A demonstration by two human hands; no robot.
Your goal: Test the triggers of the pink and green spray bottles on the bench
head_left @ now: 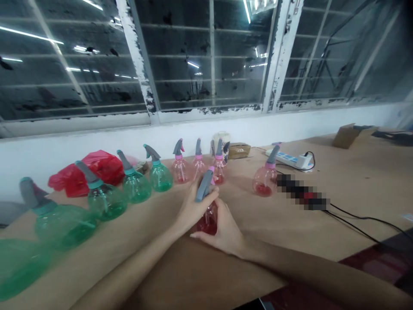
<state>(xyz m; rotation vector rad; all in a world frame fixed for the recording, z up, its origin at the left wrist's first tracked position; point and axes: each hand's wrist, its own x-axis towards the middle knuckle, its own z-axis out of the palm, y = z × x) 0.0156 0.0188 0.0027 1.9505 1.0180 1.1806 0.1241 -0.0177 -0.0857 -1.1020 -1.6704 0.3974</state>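
A pink spray bottle with a grey trigger head stands tilted on the table between my hands. My left hand is wrapped round its neck, just below the spray head. Lower down, my right hand cups the round body, thumb across the front. Part of the bottle is hidden behind my fingers. Just beyond it are several pink spray bottles, one of them at the back left. Another pink bottle stands apart on the right.
Green spray bottles run along the left, with a red plastic bag behind. At the back are a patterned cup and a small cardboard box. A white power strip and black cables lie right; an open carton is farther off.
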